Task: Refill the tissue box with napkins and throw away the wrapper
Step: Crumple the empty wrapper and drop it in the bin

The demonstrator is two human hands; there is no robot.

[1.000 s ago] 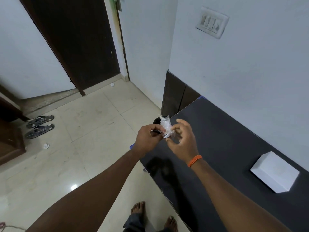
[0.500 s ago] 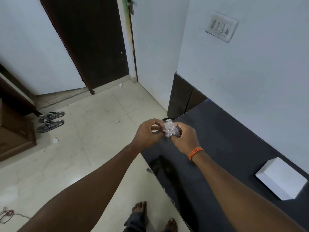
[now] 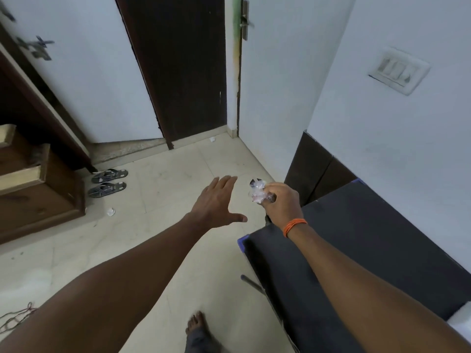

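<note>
Right hand (image 3: 281, 200) gripping crumpled clear plastic wrapper (image 3: 257, 191), left hand (image 3: 216, 203) splayed

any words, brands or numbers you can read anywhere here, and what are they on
None can be read.
Crumpled clear wrapper in the right hand: reddish marks, too crushed and blurred to read.
Switch plate on the wall: switches only, no legible label.
Sandals on the floor: strap pattern, no legible brand.
Left hand: open, holds nothing.

Clear crinkled plastic, matt dark tabletop, polished floor

The wrapper (image 3: 257, 192) looks like thin, glossy, crumpled clear film; the table (image 3: 369, 238) has a matt black top; the floor tiles (image 3: 165, 189) are smooth, slightly shiny cream stone; the cabinet (image 3: 38, 189) is brown varnished wood.
</note>
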